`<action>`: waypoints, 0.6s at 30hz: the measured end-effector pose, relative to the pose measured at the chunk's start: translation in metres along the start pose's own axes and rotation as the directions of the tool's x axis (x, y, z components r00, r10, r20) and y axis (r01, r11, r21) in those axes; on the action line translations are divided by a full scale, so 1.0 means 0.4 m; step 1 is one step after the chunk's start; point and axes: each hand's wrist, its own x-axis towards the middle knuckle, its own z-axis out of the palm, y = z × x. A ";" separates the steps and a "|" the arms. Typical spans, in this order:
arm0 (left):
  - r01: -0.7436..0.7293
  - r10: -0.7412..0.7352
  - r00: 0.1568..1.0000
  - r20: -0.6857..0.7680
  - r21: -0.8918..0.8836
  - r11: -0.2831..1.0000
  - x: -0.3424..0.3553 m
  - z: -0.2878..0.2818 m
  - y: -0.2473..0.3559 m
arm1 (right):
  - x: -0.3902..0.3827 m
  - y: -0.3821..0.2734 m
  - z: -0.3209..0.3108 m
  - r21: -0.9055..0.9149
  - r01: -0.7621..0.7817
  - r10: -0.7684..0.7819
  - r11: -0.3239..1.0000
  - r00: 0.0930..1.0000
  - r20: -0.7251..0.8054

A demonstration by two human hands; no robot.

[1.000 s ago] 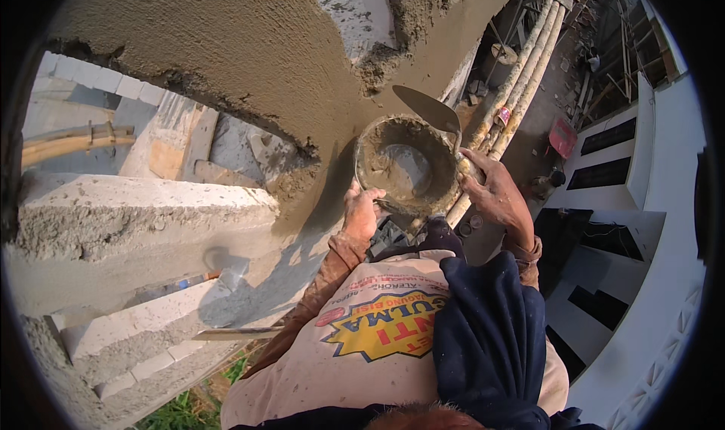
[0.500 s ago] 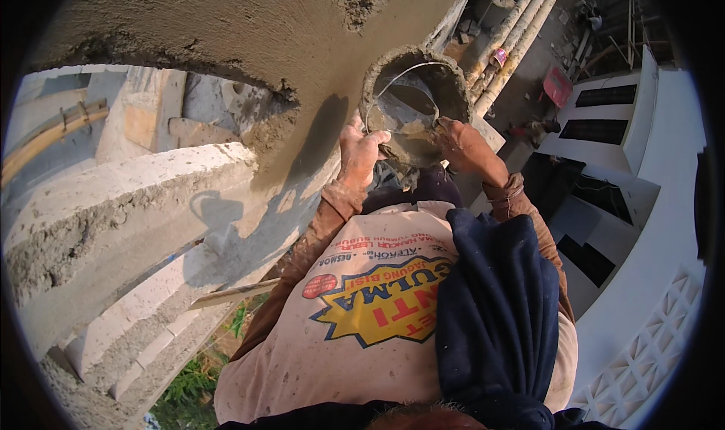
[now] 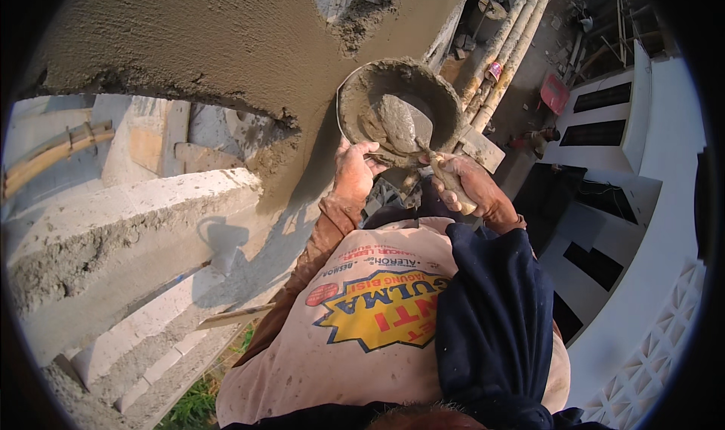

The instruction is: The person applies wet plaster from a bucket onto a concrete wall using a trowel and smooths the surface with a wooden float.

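A mortar-crusted bucket [image 3: 451, 98] faces up in front of me, with wet grey mortar inside. My left hand [image 3: 355, 172] grips its near left rim, thumb over the edge, beside the thin wire bail. In my right hand [image 3: 477, 187] is a trowel [image 3: 398, 122], the fingers closed round its pale handle. The mortar-coated blade lies inside the bucket's mouth, pointing away from me. The bucket's underside is hidden from view.
A freshly plastered wall [image 3: 249, 37] with ragged-edged openings stands at the left and ahead. Below it run rough concrete ledges [image 3: 143, 203]. Long bamboo poles [image 3: 507, 45] rise beyond the bucket. A white building [image 3: 642, 226] and a red wheelbarrow-like tray [image 3: 555, 92] lie lower right.
The bucket has shifted a little left, and its bail has swung to the left rim. My right hand has come away from the rim side and now shows the trowel's handle and loaded blade.
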 end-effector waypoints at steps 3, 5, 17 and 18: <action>0.031 -0.030 0.999 0.016 -0.032 0.999 0.026 -0.016 -0.018 | -0.033 -0.028 0.077 0.250 0.104 -0.102 0.963 0.995 -0.020; 0.067 -0.067 0.998 0.015 0.005 0.998 0.048 -0.058 -0.038 | -0.075 -0.083 0.152 0.384 0.203 -0.222 0.901 0.975 0.007; -0.229 0.198 0.966 0.167 0.193 0.954 0.077 -0.229 -0.066 | -0.101 -0.578 0.575 0.216 0.937 -0.918 -0.275 -0.188 -0.350; -0.162 0.151 0.982 0.117 0.092 0.982 0.080 -0.237 -0.073 | -0.090 -0.634 0.596 0.051 0.931 -0.850 -0.363 -0.308 -0.427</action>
